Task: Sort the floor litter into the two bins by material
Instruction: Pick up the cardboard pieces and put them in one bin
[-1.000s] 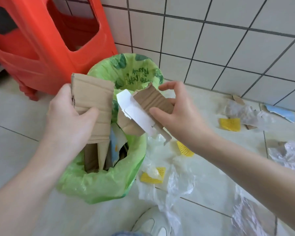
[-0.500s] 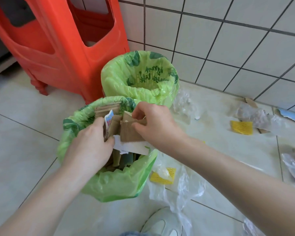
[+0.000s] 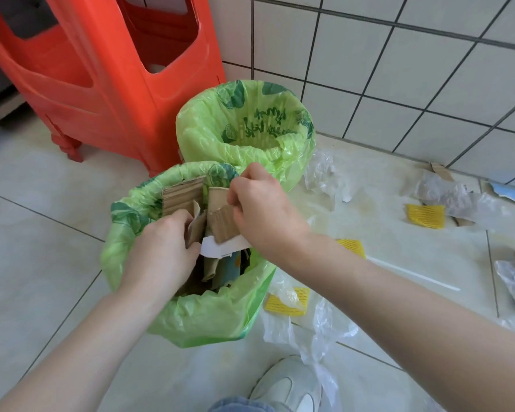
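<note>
Head view: over the near bin [image 3: 191, 319], the left hand [image 3: 161, 251] curls round corrugated cardboard [image 3: 180, 200] standing upright in the bin mouth, thumb toward the centre. The right hand [image 3: 262, 212], fingers bent, pinches a torn cardboard piece [image 3: 220, 226] against white card [image 3: 220, 248], wrist angled down. Behind stands the far bin [image 3: 244, 144].
</note>
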### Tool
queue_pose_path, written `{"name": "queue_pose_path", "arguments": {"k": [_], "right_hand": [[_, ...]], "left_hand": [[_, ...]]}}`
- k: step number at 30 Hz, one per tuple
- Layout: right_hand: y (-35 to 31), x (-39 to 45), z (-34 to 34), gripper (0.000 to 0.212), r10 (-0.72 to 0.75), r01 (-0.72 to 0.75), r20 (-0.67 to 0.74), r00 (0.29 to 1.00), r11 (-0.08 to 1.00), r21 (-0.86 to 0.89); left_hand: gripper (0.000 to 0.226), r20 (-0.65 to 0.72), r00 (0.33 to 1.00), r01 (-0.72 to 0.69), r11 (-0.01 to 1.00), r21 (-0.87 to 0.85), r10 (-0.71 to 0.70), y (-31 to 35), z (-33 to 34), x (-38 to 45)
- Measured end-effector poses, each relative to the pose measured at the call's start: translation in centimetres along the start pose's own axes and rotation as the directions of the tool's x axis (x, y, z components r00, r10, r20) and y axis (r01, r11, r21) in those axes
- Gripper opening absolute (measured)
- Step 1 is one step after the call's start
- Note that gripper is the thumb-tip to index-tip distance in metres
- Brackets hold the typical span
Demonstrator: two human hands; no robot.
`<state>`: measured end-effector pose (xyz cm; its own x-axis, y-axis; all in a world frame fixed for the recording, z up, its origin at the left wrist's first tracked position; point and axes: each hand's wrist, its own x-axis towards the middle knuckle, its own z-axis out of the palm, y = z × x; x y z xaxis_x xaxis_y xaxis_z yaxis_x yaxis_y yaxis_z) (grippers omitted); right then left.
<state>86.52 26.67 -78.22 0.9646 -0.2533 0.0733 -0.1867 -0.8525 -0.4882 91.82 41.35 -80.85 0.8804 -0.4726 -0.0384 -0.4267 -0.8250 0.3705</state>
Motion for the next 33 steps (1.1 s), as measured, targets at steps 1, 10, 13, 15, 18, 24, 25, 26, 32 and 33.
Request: {"name": "queue_pose_path", "arguments": {"k": [1,10,13,15,18,24,25,26,32,33], "right_hand": [[-0.2,-0.1,0.0,0.014,-0.031,0.032,0.012,0.999,0.999,-0.032],[-1.6,-0.2,-1.4,0.029,-0.051,0.069,0.105,0.993,0.982,-0.175],[-1.8,-0.6,-0.7,0.023,-0.029,0.057,0.167,0.985,0.985,-0.165],[-1.8,-0.7,0.4,0.024,0.018,0.018,0.224,0.974,0.987,-0.159],[-1.0,-0.1,1.3,0.021,0.065,-0.032,0.251,0.966,0.99,-0.136],[0.6,0.5,-0.7,0.033,-0.03,0.027,0.151,0.988,0.999,0.022],[0.9,0.2,-1.4,0.036,-0.033,0.027,0.125,0.992,0.998,0.048],[1.3,-0.1,-2.1,0.037,-0.034,0.027,0.096,0.995,0.997,0.074],[5.0,-2.8,-5.3,0.028,0.088,-0.08,-0.034,0.996,0.98,0.18],[5.9,-3.3,-5.6,0.028,0.119,-0.11,-0.042,0.992,0.977,0.183]], "left_hand": [[0.014,0.017,1.0,-0.001,1.0,0.018,0.001,0.0,0.3,0.1],[0.012,0.002,1.0,0.019,1.0,0.008,-0.019,-0.8,0.6,0.4],[0.011,0.019,1.0,0.023,1.0,0.01,-0.023,-0.7,0.6,0.4],[0.012,0.048,0.998,0.033,0.999,0.015,-0.034,-0.5,0.5,0.5],[0.014,0.094,0.994,0.046,0.999,0.027,-0.048,-0.3,0.5,0.4],[0.029,-0.04,0.999,0.017,0.998,-0.053,-0.019,0.7,-0.6,0.1],[0.031,-0.078,0.997,0.003,0.997,-0.076,-0.009,1.1,-1.0,0.2],[0.031,-0.106,0.994,-0.015,0.994,-0.106,0.003,1.8,-1.4,0.3],[0.016,-0.18,0.98,-0.131,0.952,-0.275,0.083,7.0,-1.9,-0.5],[0.014,-0.184,0.978,-0.149,0.944,-0.294,0.097,7.8,-1.7,-0.8]]}}
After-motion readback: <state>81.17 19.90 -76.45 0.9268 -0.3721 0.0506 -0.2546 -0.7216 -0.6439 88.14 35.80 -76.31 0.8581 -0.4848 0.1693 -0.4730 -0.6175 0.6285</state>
